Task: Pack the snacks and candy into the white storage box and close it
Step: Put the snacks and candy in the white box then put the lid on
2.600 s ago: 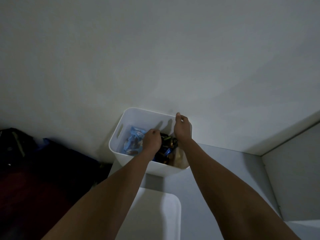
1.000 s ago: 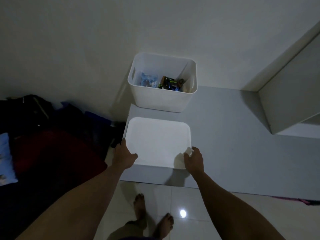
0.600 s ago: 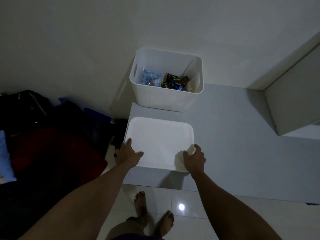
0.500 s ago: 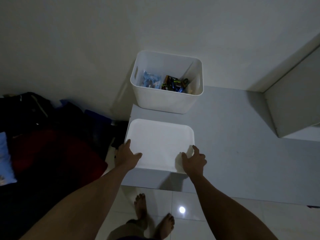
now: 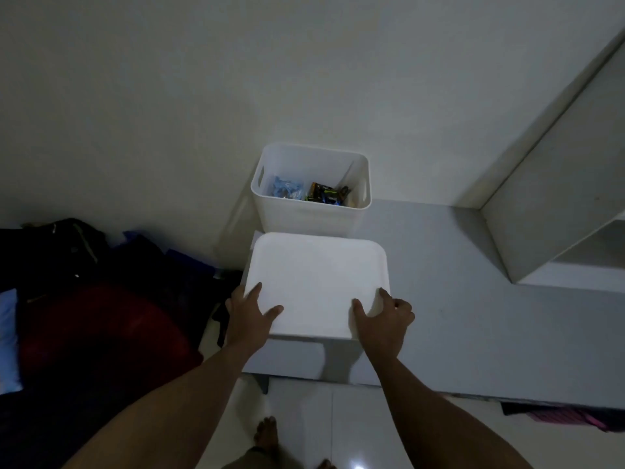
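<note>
Beside the pale wall (image 5: 169, 113), the grey counter (image 5: 473, 316) is carrying the open white storage box (image 5: 309, 216) with snacks (image 5: 287, 190) lying inside. Just in front, the left hand (image 5: 248, 318) and right hand (image 5: 384, 316) are gripping the white lid (image 5: 314, 279) by its near corners.

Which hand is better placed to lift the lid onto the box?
Right, probably. The right hand pinches the lid at its near corner, thumb on top, fingers curled round its edge. The left hand lays thumb and forefinger on top; grip unclear.

Close head view, down onto lid (image 5: 318, 282)
</note>
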A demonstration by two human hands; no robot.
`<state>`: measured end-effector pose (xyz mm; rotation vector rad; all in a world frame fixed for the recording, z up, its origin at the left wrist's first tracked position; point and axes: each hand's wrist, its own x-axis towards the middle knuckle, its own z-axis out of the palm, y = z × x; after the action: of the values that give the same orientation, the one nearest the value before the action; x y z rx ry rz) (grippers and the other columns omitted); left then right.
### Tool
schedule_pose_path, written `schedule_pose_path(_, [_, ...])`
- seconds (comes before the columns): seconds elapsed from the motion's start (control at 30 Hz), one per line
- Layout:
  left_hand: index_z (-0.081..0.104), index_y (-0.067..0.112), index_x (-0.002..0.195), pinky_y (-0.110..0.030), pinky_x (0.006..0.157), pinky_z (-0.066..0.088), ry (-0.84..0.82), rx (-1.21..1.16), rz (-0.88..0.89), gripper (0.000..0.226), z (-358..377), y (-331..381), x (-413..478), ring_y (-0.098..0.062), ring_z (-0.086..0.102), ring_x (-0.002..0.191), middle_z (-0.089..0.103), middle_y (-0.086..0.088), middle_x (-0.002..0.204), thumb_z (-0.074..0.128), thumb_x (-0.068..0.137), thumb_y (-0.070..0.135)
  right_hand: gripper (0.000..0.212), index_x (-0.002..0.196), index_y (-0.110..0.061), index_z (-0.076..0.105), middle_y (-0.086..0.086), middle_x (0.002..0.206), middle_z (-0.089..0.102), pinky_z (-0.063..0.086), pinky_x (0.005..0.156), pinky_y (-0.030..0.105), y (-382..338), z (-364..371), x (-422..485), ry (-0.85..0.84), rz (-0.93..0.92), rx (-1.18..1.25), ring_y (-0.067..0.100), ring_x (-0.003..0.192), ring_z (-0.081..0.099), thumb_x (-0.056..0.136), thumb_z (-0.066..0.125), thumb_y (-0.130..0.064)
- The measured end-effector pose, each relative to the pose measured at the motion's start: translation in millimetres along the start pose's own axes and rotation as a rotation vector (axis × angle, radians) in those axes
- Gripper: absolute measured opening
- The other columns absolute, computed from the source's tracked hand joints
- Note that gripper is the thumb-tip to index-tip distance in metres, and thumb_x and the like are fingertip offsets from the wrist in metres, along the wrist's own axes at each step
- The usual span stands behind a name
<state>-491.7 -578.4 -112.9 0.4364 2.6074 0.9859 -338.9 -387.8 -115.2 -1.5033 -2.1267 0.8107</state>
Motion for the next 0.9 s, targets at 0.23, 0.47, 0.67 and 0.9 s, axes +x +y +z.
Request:
schedule_pose_path(0.23, [0.038,0.021,0.148,-0.048,0.112,0.033,0.150,-0.121,0.146,0.074,-16.1,42.5,-1.3,-0.034,0.024,0.140,0.026,-0.014,0.152,0.070,0.085,0.044,0.067,0.131,-0.020,0.054,0.010,0.127,0.045,0.053,0.085,0.044,-23.7,-41.5,17.5,0.166,-0.172,0.133,0.026,0.122,0.036,0.076,0.074,-0.052])
schedule_pose_path(0.47, [0.041,0.020,0.146,-0.048,0.109,0.036,0.261,-0.061,0.271,0.082,-59.1,72.6,39.1,-0.028,0.019,0.138,0.024,-0.010,0.152,0.074,0.078,0.052,0.084,0.138,-0.022,0.045,0.005,0.130,0.036,0.050,0.089,0.042,-71.9,-49.6,46.5,0.136,-0.209,0.206,0.024,0.126,0.029,0.070,0.073,-0.064])
schedule_pose_path(0.67, [0.041,0.018,0.146,-0.050,0.106,0.040,0.299,-0.041,0.256,0.085,-67.2,70.1,82.3,-0.028,0.019,0.138,0.023,-0.009,0.153,0.075,0.076,0.052,0.081,0.138,-0.023,0.043,0.006,0.134,0.035,0.051,0.094,0.048,-96.7,-19.2,74.2,0.098,-0.229,0.159,0.025,0.126,0.029,0.073,0.070,-0.064])
schedule_pose_path(0.9, [0.040,0.019,0.147,-0.049,0.107,0.038,0.258,-0.048,0.197,0.085,-63.1,66.4,161.4,-0.028,0.017,0.139,0.021,-0.010,0.155,0.076,0.076,0.051,0.080,0.136,-0.021,0.045,0.010,0.133,0.037,0.049,0.095,0.050,-127.7,28.7,126.5,0.049,-0.215,0.105,0.028,0.125,0.031,0.073,0.071,-0.063])
